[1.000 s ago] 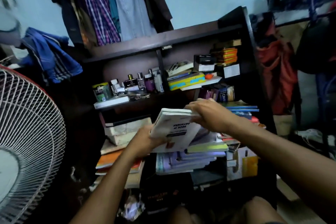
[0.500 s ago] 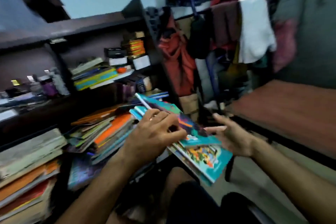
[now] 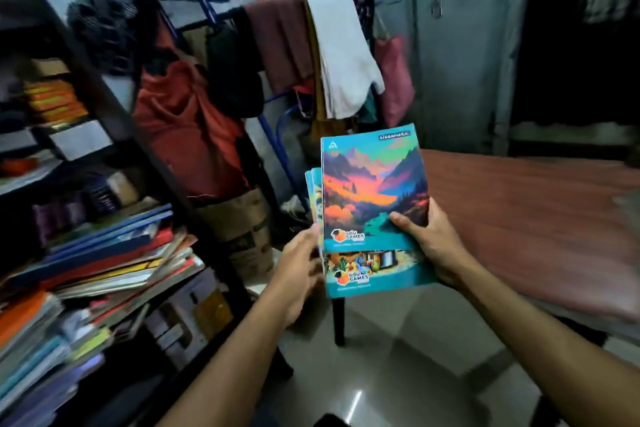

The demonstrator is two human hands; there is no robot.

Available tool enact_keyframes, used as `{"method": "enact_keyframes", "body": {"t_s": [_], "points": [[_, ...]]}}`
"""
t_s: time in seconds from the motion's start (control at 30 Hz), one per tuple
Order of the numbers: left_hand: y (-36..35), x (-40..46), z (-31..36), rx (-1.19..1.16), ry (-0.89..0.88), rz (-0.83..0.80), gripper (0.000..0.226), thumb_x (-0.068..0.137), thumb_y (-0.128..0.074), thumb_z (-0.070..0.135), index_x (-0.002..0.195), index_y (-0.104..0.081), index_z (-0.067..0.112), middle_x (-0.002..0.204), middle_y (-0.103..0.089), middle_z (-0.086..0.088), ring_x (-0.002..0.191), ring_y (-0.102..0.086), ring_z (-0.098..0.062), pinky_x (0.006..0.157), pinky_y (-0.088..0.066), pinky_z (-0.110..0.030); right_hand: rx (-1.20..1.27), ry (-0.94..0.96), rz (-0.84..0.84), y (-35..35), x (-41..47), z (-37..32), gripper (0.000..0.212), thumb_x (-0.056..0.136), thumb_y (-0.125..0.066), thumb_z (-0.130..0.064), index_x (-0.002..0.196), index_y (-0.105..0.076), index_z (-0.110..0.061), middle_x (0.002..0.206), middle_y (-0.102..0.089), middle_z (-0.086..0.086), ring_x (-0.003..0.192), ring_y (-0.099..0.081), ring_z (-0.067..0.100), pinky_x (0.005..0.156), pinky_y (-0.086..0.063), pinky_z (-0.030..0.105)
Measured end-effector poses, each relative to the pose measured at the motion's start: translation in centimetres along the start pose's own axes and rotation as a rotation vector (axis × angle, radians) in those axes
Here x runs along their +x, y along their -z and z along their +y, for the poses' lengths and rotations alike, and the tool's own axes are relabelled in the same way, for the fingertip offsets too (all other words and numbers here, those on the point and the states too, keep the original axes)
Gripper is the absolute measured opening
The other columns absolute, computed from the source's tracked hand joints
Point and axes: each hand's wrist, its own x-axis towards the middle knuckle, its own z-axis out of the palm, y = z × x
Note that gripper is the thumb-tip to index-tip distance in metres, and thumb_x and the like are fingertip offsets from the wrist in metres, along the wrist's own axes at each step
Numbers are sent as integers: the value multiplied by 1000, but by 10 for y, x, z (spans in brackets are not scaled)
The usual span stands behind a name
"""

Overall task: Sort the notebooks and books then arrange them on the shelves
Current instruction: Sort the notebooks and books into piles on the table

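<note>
Teal notebooks [image 3: 372,204] gripped upright by right hand [image 3: 438,246], left hand [image 3: 299,263] open alongside, between cluttered shelves [image 3: 104,253] and bed [image 3: 540,218].

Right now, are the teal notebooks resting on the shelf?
No, the teal notebooks are held upright in the air by the right hand, clear of the shelf.

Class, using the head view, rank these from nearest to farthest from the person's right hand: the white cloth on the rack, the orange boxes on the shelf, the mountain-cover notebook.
1. Mountain-cover notebook: gripped by the right hand itself.
2. White cloth: hanging on the rack, above and behind.
3. Orange boxes: on the shelf, far left.
</note>
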Motion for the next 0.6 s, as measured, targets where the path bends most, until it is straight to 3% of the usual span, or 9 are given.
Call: {"method": "enact_keyframes", "body": {"t_s": [0.1,0.17,0.2,0.27,0.33,0.4,0.5,0.6], "points": [[-36,49,-1,97,-75,-38,26,92,-73,20,115,-61,20,112,-75,-8,97,-74,-23,86,-60,-43,-320,-15,-26,38,40,2,45,80,-80,-47,112,-59,-23,108,-73,-5,97,-70,9,83,-55,27],[-52,89,3,192,-116,-19,26,89,-73,12,111,-64,20,110,-76,-4,94,-74,-18,86,-60,-38,-590,3,-57,62,64,4,37,92,-67,-49,116,-62,-21,116,-70,-4,104,-66,12,86,-48,26],[-56,111,4,264,-145,-31,27,87,-73,15,111,-65,21,108,-76,-1,93,-73,-16,89,-59,-37,-740,1,-73,76,76,10,46,95,-55,-60,117,-64,-21,121,-69,-2,108,-63,15,89,-45,28],[-57,159,6,457,-195,-49,48,74,-73,36,120,-64,24,117,-73,3,104,-70,-17,99,-54,-43,-1086,-56,-106,101,96,27,77,88,-24,-83,121,-64,-26,135,-61,0,125,-55,20,106,-38,39],[-45,211,-7,718,-238,-49,81,66,-63,66,137,-56,26,135,-63,2,123,-61,-20,108,-46,-44,-1350,-123,-119,117,104,50,76,91,-14,-79,140,-51,-33,157,-40,-3,147,-32,17,120,-17,52],[-36,241,-14,932,-212,-18,99,70,-39,95,143,-49,29,147,-54,-2,137,-48,-24,116,-34,-50,-1446,-127,-127,121,105,67,87,85,-3,-83,152,-33,-36,166,-21,-5,154,-14,14,122,-6,53],[-28,267,-24,1152,-84,43,84,90,-18,83,157,-26,34,167,-18,-7,155,-8,-26,122,3,-57,-1570,-132,-176,121,110,70,102,70,11,-81,159,-15,-38,169,-5,-5,155,-3,13,122,-3,53],[-25,272,-40,1228,-13,31,72,96,-14,74,160,-12,39,170,-3,-3,156,1,-24,123,2,-53,-1609,-167,-202,120,113,70,78,90,-3,-74,159,-5,-38,169,5,-5,155,5,13,123,1,53]]}}
